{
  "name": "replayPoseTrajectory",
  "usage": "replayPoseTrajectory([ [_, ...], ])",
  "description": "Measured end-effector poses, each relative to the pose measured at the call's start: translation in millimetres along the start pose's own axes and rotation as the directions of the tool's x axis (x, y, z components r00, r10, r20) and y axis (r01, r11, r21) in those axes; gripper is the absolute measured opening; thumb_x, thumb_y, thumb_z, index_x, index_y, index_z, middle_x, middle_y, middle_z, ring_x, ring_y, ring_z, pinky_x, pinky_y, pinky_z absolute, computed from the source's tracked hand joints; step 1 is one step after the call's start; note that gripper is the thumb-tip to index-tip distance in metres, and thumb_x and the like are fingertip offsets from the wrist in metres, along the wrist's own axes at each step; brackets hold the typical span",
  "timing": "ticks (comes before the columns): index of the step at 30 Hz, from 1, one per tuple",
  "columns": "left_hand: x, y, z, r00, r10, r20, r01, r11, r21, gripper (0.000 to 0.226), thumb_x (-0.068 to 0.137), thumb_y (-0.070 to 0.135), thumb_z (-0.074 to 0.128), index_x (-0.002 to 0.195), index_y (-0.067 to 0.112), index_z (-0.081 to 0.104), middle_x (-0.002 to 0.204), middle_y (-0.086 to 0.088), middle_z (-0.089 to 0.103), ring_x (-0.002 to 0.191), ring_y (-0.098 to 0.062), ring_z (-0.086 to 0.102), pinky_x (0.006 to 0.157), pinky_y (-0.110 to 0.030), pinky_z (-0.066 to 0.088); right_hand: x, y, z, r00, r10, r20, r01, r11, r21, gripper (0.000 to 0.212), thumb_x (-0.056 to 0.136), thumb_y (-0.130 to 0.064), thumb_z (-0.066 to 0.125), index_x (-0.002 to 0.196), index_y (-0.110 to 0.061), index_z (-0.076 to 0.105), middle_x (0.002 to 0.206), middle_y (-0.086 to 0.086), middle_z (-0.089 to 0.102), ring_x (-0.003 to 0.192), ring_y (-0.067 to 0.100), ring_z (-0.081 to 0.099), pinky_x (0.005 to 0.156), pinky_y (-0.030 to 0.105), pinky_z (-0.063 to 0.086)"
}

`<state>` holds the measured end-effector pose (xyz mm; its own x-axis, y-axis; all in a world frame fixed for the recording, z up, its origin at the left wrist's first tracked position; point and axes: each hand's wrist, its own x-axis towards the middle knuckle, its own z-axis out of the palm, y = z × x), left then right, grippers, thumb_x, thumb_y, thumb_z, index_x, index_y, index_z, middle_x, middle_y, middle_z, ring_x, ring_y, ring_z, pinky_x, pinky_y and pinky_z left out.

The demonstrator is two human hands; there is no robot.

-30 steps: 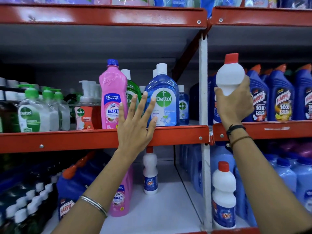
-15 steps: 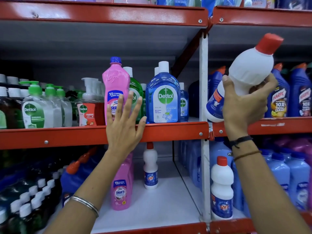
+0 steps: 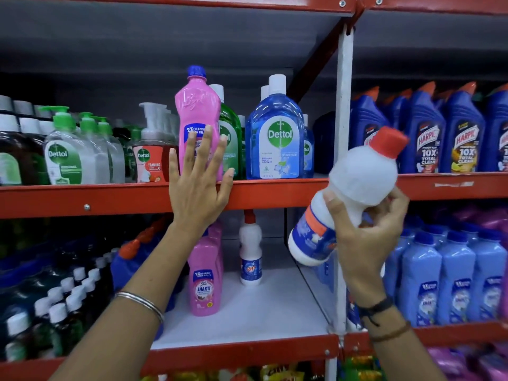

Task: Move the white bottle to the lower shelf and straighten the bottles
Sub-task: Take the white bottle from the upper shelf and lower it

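My right hand (image 3: 365,232) grips a white bottle (image 3: 357,185) with a red cap and blue label, tilted with its cap up to the right, in front of the white upright post. My left hand (image 3: 196,185) is spread open, its fingers against the upright pink bottle (image 3: 196,111) on the upper shelf (image 3: 275,192). On the lower shelf (image 3: 247,312) a second white bottle (image 3: 250,251) of the same kind stands upright beside a row of pink bottles (image 3: 206,281).
Dettol bottles (image 3: 276,136) and pump bottles (image 3: 66,152) fill the upper shelf. Blue Harpic bottles (image 3: 423,133) stand at the upper right, light blue bottles (image 3: 445,276) at the lower right. Dark bottles with white caps (image 3: 55,306) crowd the lower left. A white post (image 3: 343,105) divides the bays.
My right hand has brought the white bottle down from the Harpic shelf level to below the upper shelf edge. My left hand has slid left onto the pink bottle.
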<state>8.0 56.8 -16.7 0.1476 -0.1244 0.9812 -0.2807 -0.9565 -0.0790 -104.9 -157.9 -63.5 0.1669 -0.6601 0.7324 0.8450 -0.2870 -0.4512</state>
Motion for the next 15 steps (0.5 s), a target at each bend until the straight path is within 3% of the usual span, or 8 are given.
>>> replayPoseTrajectory([
  [5, 0.3, -0.8, 1.3, 1.000, 0.004, -0.010, -0.004, 1.000, -0.008, 0.059, 0.097, 0.046, 0.031, 0.152, 0.027, 0.019, 0.161, -0.001, 0.016, 0.149, -0.021, 0.009, 0.119, -0.050, 0.006, -50.1, 40.7, -1.9, 0.987, 0.062, 0.145, -0.053, 0.997, -0.061, 0.071, 0.056, -0.054, 0.079, 0.115, -0.035, 0.045, 0.115, -0.020, 0.058, 0.103, -0.002, 0.060, 0.077, 0.013, 0.049],
  [9, -0.7, -2.0, 2.9, 1.000, 0.005, -0.016, -0.005, 1.000, -0.006, 0.058, 0.098, 0.046, 0.031, 0.152, 0.027, 0.019, 0.161, -0.001, 0.016, 0.149, -0.022, 0.009, 0.119, -0.050, 0.008, -83.8, 76.6, -1.4, 0.949, 0.161, 0.270, -0.101, 0.970, -0.221, 0.077, 0.051, -0.071, 0.071, 0.116, -0.039, 0.043, 0.111, -0.024, 0.058, 0.094, -0.009, 0.059, 0.070, 0.014, 0.051],
  [15, -1.6, -1.5, 3.0, 0.999, 0.014, -0.047, -0.014, 1.000, -0.007, 0.058, 0.097, 0.044, 0.034, 0.151, 0.026, 0.021, 0.160, -0.001, 0.019, 0.148, -0.022, 0.013, 0.119, -0.052, 0.013, -114.1, 128.8, 17.2, 0.874, 0.360, 0.327, -0.189, 0.871, -0.453, 0.075, 0.052, -0.037, 0.087, 0.111, -0.041, 0.040, 0.104, -0.015, 0.058, 0.098, 0.018, 0.062, 0.072, 0.038, 0.053],
])
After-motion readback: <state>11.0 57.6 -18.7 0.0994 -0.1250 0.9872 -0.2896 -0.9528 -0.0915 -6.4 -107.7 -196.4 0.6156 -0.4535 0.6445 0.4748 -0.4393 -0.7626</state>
